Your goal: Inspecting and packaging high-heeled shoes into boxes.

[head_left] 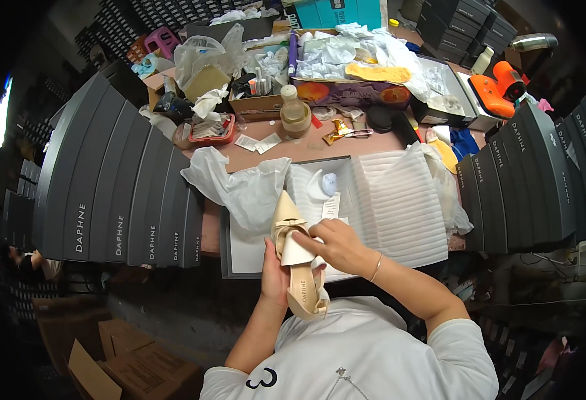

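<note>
A cream pointed-toe shoe [294,263] with a bow and a heel strap is held over the near edge of an open grey shoe box [225,247]. My left hand [274,277] grips the shoe from below and behind, at its middle. My right hand [335,243] rests on top, its fingers pressing a white paper piece [297,252] against the shoe's opening. White tissue paper [246,187] spills over the box's left side. White ribbed foam sheets [393,200] lie in the box on the right. A small white curved insert [320,184] lies further back in the box.
Rows of dark grey shoe boxes stand on edge at the left [119,180] and right [526,173]. The far table holds cardboard trays, plastic bags, a tape roll [295,119], scissors [347,131] and an orange tool [499,87]. Cardboard cartons [126,363] sit on the floor at lower left.
</note>
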Demonstrator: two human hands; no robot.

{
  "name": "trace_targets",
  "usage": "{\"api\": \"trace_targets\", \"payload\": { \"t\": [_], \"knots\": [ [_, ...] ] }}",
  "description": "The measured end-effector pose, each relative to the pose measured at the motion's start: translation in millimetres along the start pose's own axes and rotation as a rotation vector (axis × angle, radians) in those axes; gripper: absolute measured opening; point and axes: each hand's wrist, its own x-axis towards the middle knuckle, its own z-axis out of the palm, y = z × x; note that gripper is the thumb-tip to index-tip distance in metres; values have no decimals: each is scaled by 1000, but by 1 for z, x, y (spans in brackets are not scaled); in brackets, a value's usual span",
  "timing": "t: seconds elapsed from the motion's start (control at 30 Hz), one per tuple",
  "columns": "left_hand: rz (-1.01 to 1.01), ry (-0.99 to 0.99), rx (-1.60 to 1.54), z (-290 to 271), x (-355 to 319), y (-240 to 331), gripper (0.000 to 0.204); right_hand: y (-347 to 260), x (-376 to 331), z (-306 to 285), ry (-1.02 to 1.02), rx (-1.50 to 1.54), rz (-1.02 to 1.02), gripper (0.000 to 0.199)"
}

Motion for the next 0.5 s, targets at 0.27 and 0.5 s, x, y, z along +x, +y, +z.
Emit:
{"api": "trace_targets", "payload": {
  "t": [0.27,0.5],
  "knots": [
    [44,12,73,-36,2,4,39,-23,13,-7,-249,22,125,52],
    [167,106,106,-38,-2,6,37,-28,24,-16,-232,459,113,42]
  ]
}}
